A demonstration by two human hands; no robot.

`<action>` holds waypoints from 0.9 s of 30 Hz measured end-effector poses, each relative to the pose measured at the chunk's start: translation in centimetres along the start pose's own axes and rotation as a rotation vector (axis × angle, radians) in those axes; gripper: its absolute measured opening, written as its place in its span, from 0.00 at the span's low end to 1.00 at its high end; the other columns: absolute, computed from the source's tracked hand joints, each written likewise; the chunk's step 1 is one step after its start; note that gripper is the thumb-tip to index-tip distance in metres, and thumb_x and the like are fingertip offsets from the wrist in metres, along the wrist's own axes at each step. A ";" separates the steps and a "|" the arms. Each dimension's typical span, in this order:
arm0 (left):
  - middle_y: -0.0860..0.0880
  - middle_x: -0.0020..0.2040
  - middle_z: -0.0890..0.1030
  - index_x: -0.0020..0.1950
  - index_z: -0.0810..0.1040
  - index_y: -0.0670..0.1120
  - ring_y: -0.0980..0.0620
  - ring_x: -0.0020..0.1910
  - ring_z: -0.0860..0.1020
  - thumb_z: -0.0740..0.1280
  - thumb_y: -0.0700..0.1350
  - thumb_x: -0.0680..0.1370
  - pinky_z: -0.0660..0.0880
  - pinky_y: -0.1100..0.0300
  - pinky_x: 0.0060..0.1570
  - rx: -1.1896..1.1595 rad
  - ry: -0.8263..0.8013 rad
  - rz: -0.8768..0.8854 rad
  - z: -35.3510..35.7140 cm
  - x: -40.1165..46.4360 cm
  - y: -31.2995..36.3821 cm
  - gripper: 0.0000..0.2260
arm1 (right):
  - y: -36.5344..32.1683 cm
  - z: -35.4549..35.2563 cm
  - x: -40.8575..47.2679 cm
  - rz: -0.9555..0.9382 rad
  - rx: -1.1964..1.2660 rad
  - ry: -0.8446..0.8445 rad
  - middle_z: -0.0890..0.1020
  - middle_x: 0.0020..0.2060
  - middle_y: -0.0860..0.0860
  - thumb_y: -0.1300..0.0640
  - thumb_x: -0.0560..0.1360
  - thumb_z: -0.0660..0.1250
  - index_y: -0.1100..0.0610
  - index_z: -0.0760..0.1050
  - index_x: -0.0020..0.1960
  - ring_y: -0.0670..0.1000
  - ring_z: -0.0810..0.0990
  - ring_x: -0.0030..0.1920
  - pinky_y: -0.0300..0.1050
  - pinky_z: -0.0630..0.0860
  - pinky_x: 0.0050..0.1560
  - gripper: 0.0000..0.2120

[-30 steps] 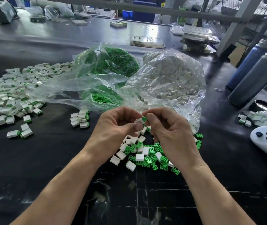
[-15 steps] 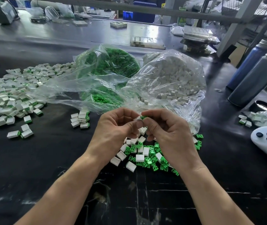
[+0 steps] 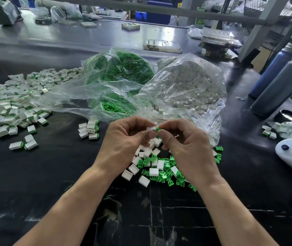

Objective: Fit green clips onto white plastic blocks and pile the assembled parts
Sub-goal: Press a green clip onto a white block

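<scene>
A dark worktable (image 3: 35,174) holds two clear bags, one of green clips (image 3: 122,68), one of white blocks (image 3: 191,86). Above a loose scatter of both (image 3: 157,166), the left hand (image 3: 123,144) pinches a white block (image 3: 151,128) while the right hand (image 3: 187,144) pinches a green clip (image 3: 158,129) against its end. Assembled parts (image 3: 8,107) lie heaped at far left.

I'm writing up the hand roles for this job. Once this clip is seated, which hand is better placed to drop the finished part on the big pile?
Probably the left hand. It pinches the white block, and the assembled pile lies on its side. The right hand pinches only the green clip.
</scene>
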State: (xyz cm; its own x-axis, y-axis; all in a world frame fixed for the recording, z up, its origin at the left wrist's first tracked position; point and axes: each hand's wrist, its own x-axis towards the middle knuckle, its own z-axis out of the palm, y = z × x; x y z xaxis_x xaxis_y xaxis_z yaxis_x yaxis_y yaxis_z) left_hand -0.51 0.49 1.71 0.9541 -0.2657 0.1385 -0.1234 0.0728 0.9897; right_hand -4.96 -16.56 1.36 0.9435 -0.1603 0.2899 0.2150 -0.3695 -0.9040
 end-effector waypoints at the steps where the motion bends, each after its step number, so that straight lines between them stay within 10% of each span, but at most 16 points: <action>1: 0.46 0.44 0.87 0.48 0.85 0.43 0.50 0.39 0.84 0.76 0.36 0.74 0.82 0.61 0.42 0.011 0.003 0.001 0.0 0.0 0.0 0.05 | 0.0 0.0 0.0 -0.006 -0.028 0.000 0.85 0.43 0.47 0.58 0.78 0.75 0.50 0.83 0.51 0.49 0.85 0.41 0.47 0.84 0.43 0.05; 10: 0.49 0.39 0.87 0.46 0.87 0.46 0.55 0.33 0.82 0.77 0.32 0.73 0.79 0.65 0.38 0.181 0.042 0.072 0.1 0.2 -0.3 0.08 | -0.1 1.1 -0.1 -0.073 -0.181 0.069 0.83 0.41 0.45 0.63 0.78 0.74 0.56 0.83 0.52 0.49 0.84 0.40 0.53 0.83 0.43 0.04; 21: 0.46 0.39 0.86 0.44 0.87 0.49 0.54 0.35 0.81 0.76 0.34 0.74 0.81 0.61 0.38 0.052 0.022 0.092 0.1 0.3 -0.1 0.09 | 0.0 0.0 0.1 0.115 0.315 0.019 0.86 0.37 0.57 0.59 0.78 0.73 0.54 0.87 0.49 0.53 0.83 0.34 0.53 0.84 0.37 0.04; 27: 0.50 0.46 0.86 0.45 0.86 0.53 0.53 0.45 0.83 0.77 0.41 0.75 0.79 0.63 0.47 0.003 0.020 0.059 1.2 0.2 -0.2 0.06 | -0.1 1.6 0.5 0.306 0.508 -0.037 0.85 0.38 0.60 0.40 0.85 0.54 0.63 0.82 0.51 0.53 0.77 0.30 0.45 0.72 0.24 0.29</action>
State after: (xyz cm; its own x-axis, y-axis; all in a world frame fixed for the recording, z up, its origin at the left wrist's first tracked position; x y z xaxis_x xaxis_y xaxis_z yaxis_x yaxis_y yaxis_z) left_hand -0.63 -0.69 1.53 0.9503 -0.2420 0.1960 -0.1804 0.0852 0.9799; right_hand -4.10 -15.11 1.12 0.9878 -0.1554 -0.0107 0.0169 0.1747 -0.9845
